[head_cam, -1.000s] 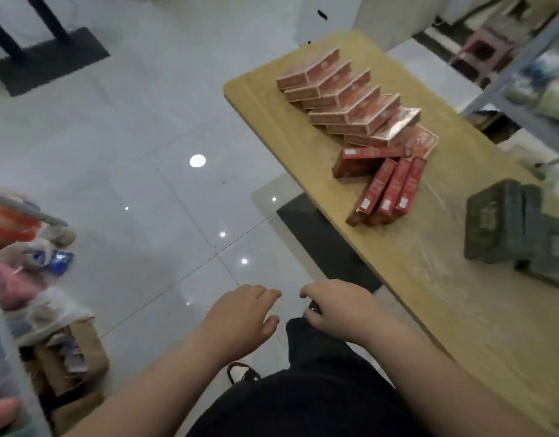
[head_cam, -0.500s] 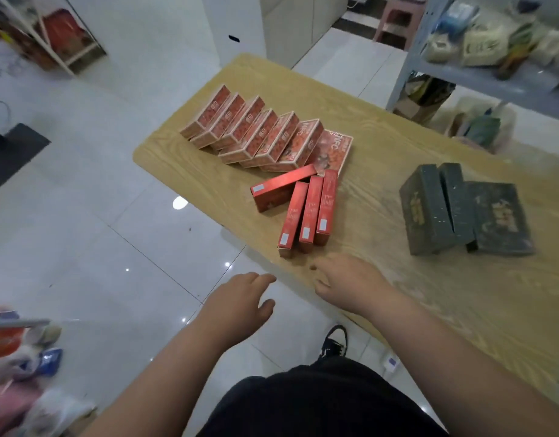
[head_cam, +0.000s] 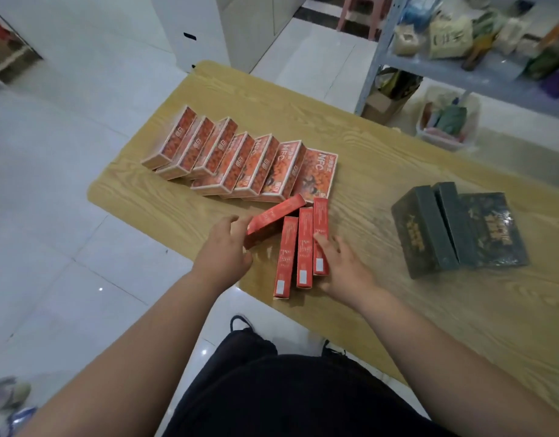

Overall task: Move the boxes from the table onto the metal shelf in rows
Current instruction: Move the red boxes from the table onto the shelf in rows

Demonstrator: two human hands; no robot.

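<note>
While it's over the table [head_cam: 413, 316], left hand [head_cam: 223, 247]: fingers curled round the slanted box [head_cam: 276, 216] end
right hand [head_cam: 344, 266]: fingers straight-ish, touching the edge-on box [head_cam: 320, 216] by its thumb

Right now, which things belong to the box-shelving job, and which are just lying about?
Job: angled red box, gripped by left hand; three edge-standing red boxes, touched by right hand; fanned orange boxes; dark green boxes; table; metal shelf.
Lying about: pink stool; white cabinet; plastic bin on the floor; packets on the shelf.
</note>
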